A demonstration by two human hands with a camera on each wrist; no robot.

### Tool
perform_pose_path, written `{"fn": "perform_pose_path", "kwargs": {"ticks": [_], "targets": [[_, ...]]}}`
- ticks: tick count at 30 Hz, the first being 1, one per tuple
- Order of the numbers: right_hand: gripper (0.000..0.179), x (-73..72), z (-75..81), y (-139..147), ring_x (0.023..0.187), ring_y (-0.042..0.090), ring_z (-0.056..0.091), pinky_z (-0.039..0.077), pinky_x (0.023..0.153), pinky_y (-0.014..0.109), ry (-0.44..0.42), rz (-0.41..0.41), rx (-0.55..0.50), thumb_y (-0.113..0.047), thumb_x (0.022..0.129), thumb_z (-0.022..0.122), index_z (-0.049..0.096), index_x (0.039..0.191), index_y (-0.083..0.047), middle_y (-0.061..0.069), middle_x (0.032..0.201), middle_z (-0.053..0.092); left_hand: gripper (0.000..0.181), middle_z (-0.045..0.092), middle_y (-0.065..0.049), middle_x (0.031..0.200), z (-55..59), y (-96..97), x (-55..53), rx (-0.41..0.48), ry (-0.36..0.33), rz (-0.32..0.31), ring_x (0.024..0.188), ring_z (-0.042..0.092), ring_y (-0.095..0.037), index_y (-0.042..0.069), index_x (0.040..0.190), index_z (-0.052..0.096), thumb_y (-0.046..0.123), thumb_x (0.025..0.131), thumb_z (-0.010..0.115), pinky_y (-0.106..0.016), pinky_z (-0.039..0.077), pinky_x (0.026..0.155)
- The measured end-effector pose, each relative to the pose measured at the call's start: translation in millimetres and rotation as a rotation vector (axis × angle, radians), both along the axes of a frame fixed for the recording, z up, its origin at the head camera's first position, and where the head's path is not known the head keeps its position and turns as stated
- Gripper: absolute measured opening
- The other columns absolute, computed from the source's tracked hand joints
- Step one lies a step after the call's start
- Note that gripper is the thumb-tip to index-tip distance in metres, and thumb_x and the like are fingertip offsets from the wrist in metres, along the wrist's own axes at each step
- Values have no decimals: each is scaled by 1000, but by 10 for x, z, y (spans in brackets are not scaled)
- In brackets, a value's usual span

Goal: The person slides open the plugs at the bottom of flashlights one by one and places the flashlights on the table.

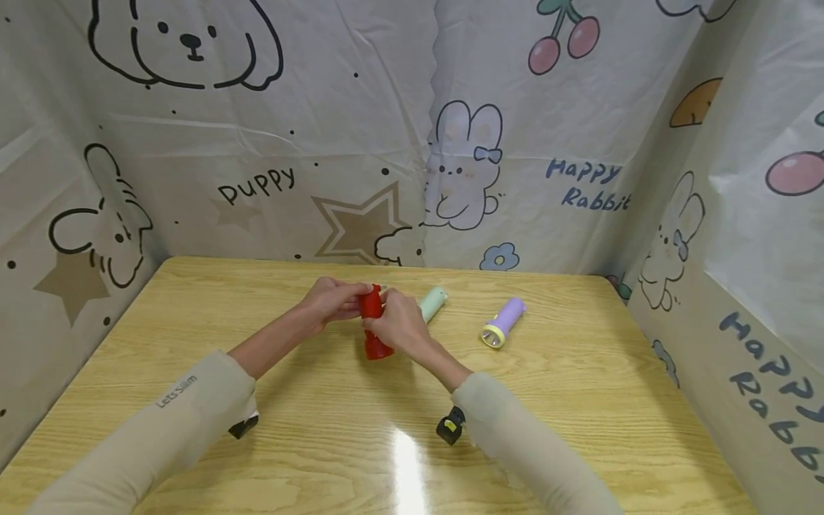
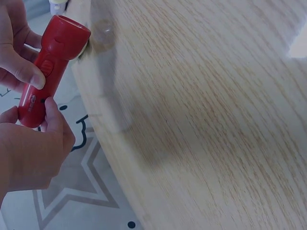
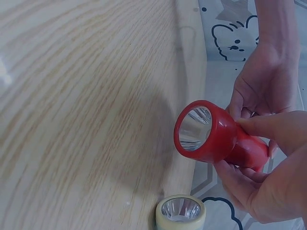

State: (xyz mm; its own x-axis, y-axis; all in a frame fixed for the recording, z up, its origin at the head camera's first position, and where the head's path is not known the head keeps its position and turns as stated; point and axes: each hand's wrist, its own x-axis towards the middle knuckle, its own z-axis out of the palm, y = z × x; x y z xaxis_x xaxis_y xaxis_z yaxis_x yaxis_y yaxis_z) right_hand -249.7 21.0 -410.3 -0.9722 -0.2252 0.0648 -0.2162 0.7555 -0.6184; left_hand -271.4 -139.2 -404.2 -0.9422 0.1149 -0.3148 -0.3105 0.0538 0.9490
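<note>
Both hands hold a red flashlight (image 1: 378,348) above the table, its wide lens end tilted down toward the near side. My left hand (image 1: 331,302) pinches the tail end between thumb and fingers. Around the body curl the fingers of my right hand (image 1: 402,323), with its thumb beside the slide switch in the left wrist view. The right wrist view shows the silvery reflector inside the red head (image 3: 196,129); the lamp looks unlit. Just behind the right hand lies a mint-green flashlight (image 1: 433,303), partly hidden by that hand.
A purple flashlight (image 1: 508,320) with a yellow rim lies farther right on the wooden table (image 1: 322,443). Patterned cloth (image 1: 360,129) hangs behind and at both sides. A black wrist device (image 1: 450,427) shows under the right sleeve.
</note>
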Motion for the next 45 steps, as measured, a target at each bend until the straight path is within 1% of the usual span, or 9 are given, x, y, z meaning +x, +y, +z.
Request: {"fn": "perform_pose_path", "kwargs": {"ticks": [3, 9, 15, 22, 27, 31, 40, 45], "targets": [[38, -10, -12, -2, 65, 16, 62, 52, 54, 24, -4, 0, 0, -24, 83, 81, 63, 105, 1, 5, 80, 65, 42, 73, -18, 102, -4, -4, -10, 0, -3, -2, 84, 73, -19, -11, 122, 64, 19, 94, 70, -37, 55, 87], [36, -11, -15, -10, 65, 16, 63, 52, 53, 23, -14, -2, -2, -24, 83, 81, 63, 104, 0, 6, 80, 65, 41, 73, -15, 99, -17, -14, -38, -2, -14, 1, 82, 73, -18, -10, 122, 64, 19, 94, 71, -34, 57, 85], [35, -16, -26, -21, 66, 16, 62, 53, 54, 23, -24, -8, -11, -23, 83, 81, 64, 103, 0, 6, 81, 66, 41, 73, -17, 102, -24, -13, -36, -23, -8, -10, 84, 73, -18, -10, 122, 64, 20, 95, 70, -38, 54, 89], [33, -13, -38, -38, 65, 16, 62, 53, 54, 23, -39, -19, -19, -23, 84, 81, 65, 101, 0, 6, 80, 65, 43, 73, -17, 102, -41, -25, -38, -39, -3, -19, 83, 73, -17, -12, 122, 63, 20, 95, 70, -37, 55, 88], [29, -20, -56, -44, 65, 17, 62, 52, 54, 23, -35, -18, -21, -22, 84, 80, 65, 97, -2, 4, 77, 64, 45, 72, -20, 105, -66, -30, -65, -38, -1, -24, 83, 73, -17, -13, 124, 62, 19, 95, 71, -38, 54, 90], [28, -29, -71, -44, 64, 17, 62, 52, 54, 23, -43, -15, -34, -21, 84, 80, 65, 98, -2, 4, 77, 64, 45, 72, -20, 106, -73, -28, -81, -52, -6, -23, 83, 73, -17, -13, 124, 62, 20, 94, 71, -37, 54, 89], [25, -48, -105, -40, 63, 17, 61, 51, 53, 23, -34, -10, -33, -22, 85, 80, 64, 91, -3, 3, 75, 63, 42, 73, -17, 101, -98, -16, -126, -85, -24, -21, 81, 72, -17, -10, 121, 65, 21, 94, 71, -39, 54, 90], [25, -44, -122, -39, 62, 16, 60, 50, 51, 22, -47, -10, -40, -22, 84, 81, 63, 88, -5, 3, 74, 62, 40, 73, -16, 100, -106, -17, -139, -105, -32, -36, 81, 72, -17, -10, 120, 65, 20, 95, 71, -39, 55, 88]]}}
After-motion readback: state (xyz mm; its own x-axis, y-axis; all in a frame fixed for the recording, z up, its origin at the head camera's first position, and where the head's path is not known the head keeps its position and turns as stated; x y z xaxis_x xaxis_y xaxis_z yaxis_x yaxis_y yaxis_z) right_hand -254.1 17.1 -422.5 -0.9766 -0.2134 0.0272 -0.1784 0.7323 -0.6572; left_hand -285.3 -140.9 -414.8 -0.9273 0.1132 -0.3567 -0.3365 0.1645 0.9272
